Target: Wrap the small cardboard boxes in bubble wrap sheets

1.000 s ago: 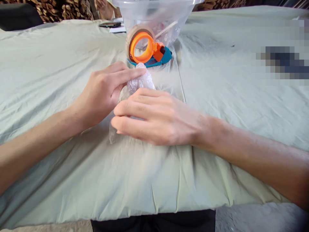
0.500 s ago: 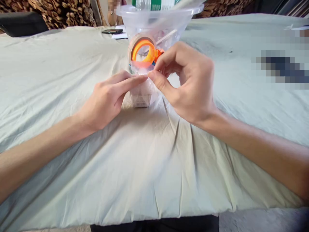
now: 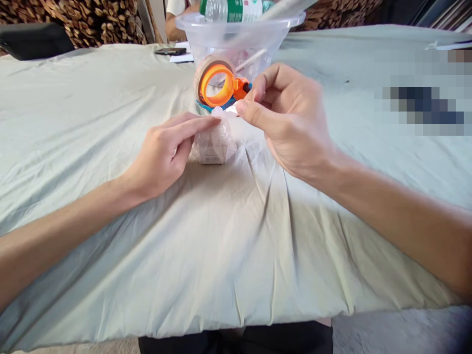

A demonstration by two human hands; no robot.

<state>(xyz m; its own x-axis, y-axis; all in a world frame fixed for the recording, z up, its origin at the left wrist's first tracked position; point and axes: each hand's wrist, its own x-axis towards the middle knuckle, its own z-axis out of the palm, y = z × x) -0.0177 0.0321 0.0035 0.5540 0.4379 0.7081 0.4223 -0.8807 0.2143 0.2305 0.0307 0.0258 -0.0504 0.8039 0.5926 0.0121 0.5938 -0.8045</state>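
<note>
Table (image 3: pixel 92 98): spans the whole view, under a pale green cloth (image 3: pixel 221 255) creased into long folds. Near edge runs along the bottom, where the cloth drops off. Wide bare cloth left, right and in front of the hands. A pixelated patch (image 3: pixel 420 103) hides part of the far right side.

Woodpile (image 3: pixel 92 19): behind the table, cut off by the top edge.

Bowl (image 3: pixel 273 29): clear plastic, round rim, at the far middle. Its lower wall is hidden behind the dispenser and the right hand. I cannot make out its contents beyond a bottle (image 3: pixel 236 7), cut off at the top.

Right hand (image 3: pixel 291 123): raised off the cloth, thumb and forefinger pinched narrow on a scrap of clear film (image 3: pixel 225 111) just above the bundle. The other fingers are curled and partly hidden.

Left hand (image 3: pixel 165 152): fingers stretched out and flat, forefinger tip pressed on the bundle's top; it grips nothing. Its thumb is hidden.

Dispenser (image 3: pixel 202 83): tan tape roll on an orange ring, blue base, just behind the bundle. Its right end is hidden by the right hand's fingers.

Bundle (image 3: pixel 214 147): small block in bubbly clear wrap, standing on the cloth at mid-table between the hands. I cannot read what is inside.

Phone (image 3: pixel 170 51): dark, flat, at the far edge, well apart.
</note>
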